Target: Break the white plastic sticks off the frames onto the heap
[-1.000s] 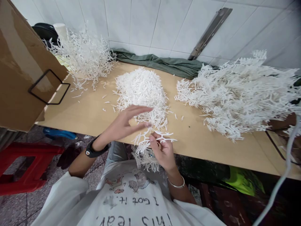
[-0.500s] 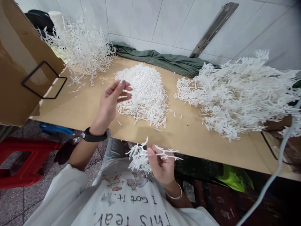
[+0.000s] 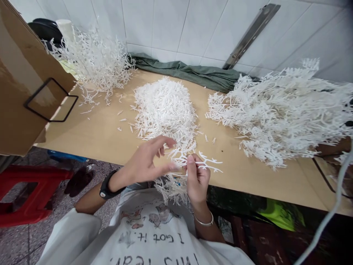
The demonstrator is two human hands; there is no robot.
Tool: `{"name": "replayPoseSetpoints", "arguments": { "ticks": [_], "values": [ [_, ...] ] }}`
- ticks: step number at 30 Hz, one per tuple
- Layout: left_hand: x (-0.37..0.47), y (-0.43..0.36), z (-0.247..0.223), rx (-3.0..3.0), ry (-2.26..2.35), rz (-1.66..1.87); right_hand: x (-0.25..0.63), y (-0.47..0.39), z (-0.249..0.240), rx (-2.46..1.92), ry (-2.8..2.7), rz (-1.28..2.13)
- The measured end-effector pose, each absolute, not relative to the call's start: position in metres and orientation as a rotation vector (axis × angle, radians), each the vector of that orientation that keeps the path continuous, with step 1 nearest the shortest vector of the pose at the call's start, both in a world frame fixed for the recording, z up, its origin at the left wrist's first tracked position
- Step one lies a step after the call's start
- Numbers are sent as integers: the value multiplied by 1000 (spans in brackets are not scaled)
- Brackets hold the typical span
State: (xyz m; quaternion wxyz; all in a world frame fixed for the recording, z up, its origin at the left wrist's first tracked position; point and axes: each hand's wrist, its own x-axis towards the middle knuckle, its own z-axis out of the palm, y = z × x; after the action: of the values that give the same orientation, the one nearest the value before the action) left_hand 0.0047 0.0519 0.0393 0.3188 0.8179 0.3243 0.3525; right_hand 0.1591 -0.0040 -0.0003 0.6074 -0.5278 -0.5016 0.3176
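Observation:
My right hand (image 3: 198,182) pinches a white branched sprig (image 3: 211,163) between thumb and fingers, close to the front edge of the table. Below it hangs a bunch of similar white sprigs (image 3: 172,189), which seems to be gripped by the same hand, though the fingers partly hide this. My left hand (image 3: 146,160) reaches in from the left with thumb and fingers apart around the sprig's left tips; whether it touches them I cannot tell. Just beyond both hands lies a heap of small white snipped-looking pieces (image 3: 167,106).
A tangle of bare white branches (image 3: 102,66) stands at the back left, by a cardboard box (image 3: 22,84) and a black wire frame (image 3: 64,110). Bushy white branches (image 3: 281,114) cover the right side. Green cloth (image 3: 182,70) lies along the wall; a pale cable (image 3: 328,217) hangs front right.
My left hand has come down and right from the heap to the sprig. My right hand has risen slightly with the sprigs. Several loose pieces now lie left of the heap.

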Motion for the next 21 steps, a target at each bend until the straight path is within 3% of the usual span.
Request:
{"name": "replayPoseSetpoints", "arguments": {
  "ticks": [10, 21],
  "values": [
    [8, 52, 33, 2210, 869, 719, 153, -9, -5, -1180, -1271, 900],
    [9, 60, 48, 2281, 972, 853, 151, -27, 0, -1100, -1407, 883]
  ]
}}
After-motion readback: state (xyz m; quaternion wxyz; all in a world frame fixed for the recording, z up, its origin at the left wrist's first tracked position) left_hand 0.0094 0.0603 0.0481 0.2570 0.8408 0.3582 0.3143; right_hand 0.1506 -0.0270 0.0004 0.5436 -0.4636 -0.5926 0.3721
